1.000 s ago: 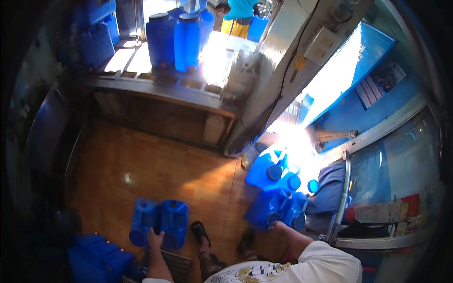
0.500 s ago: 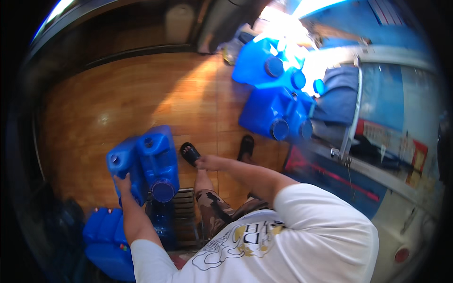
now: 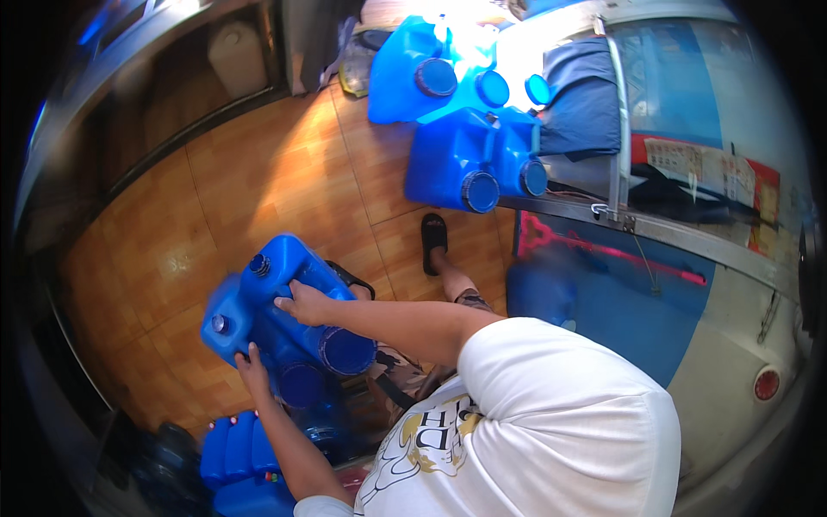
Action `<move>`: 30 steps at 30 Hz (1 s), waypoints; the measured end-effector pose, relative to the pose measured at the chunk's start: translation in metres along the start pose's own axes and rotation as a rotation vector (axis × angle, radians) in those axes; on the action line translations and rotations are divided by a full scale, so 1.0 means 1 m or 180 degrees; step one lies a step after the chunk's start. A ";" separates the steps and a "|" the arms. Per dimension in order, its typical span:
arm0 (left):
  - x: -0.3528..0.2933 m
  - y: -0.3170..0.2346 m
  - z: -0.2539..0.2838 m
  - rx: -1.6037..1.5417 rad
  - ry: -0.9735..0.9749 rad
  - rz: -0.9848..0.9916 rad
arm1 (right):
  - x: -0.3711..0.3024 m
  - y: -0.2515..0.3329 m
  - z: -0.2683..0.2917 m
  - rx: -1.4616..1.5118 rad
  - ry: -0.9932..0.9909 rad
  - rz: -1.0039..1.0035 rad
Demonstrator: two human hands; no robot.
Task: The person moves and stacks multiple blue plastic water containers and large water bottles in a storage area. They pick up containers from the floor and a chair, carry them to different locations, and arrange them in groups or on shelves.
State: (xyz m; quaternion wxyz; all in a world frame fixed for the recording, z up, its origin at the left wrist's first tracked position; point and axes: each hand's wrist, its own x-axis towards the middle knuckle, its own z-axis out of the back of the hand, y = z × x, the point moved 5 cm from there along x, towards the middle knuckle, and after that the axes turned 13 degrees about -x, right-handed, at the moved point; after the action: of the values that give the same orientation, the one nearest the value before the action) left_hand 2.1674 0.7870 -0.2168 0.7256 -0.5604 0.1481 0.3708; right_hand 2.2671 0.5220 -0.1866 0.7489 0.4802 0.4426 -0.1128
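Note:
Two blue plastic water jugs stand side by side in front of me, each with a small spout cap and a large round dark-blue lid. Around the handle of the nearer-right water jug (image 3: 287, 252) my right hand (image 3: 308, 304) is closed. My left hand (image 3: 252, 372) grips the handle of the left water jug (image 3: 226, 303), its fingers partly hidden behind the plastic. The two jugs touch, and the right one overlaps the left in view. Their undersides cannot be seen.
Several more blue jugs (image 3: 448, 164) stand at the upper right in bright light. Small blue containers (image 3: 245, 448) and a clear bottle (image 3: 323, 426) sit at lower left. A pink-handled tool (image 3: 620, 250) lies along the blue panel at right. Tiled floor (image 3: 276, 164) lies ahead.
My right hand has come from beside my leg to the right jug's handle. My left hand has shifted on the left jug. The view has turned, and the jugs now look more tilted.

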 end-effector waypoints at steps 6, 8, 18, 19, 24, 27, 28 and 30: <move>-0.104 -0.144 -0.050 -0.1201 0.0858 0.0324 | -0.135 0.076 0.123 0.0530 0.0151 -0.0107; -0.144 -0.190 -0.076 -0.1307 0.1104 0.0250 | -0.186 0.081 0.156 0.0616 0.0102 -0.0081; -0.351 -0.314 -0.225 -0.1073 0.2502 -0.0059 | -0.442 -0.019 0.274 -0.0506 -0.3060 0.0729; -0.369 -0.318 -0.237 -0.1080 0.2621 -0.0175 | -0.466 -0.033 0.281 -0.0467 -0.3562 0.1112; -0.477 -0.314 -0.339 -0.0307 0.3470 -0.0460 | -0.568 -0.124 0.319 -0.0206 -0.4011 0.0860; -0.536 -0.305 -0.389 0.0266 0.3583 -0.1227 | -0.600 -0.167 0.326 -0.0695 -0.3650 0.0700; -0.552 -0.296 -0.400 0.0555 0.3651 -0.1508 | -0.608 -0.186 0.320 -0.0649 -0.3541 0.0608; -0.580 -0.269 -0.424 0.0504 0.4309 -0.1192 | -0.607 -0.224 0.312 -0.0631 -0.3205 0.0147</move>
State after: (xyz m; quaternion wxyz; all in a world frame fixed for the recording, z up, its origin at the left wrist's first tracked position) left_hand 2.0471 0.1531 0.1992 0.5642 -0.6295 0.4945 -0.2021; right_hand 1.9528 -0.0039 0.1887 0.9134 0.3027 0.0249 -0.2709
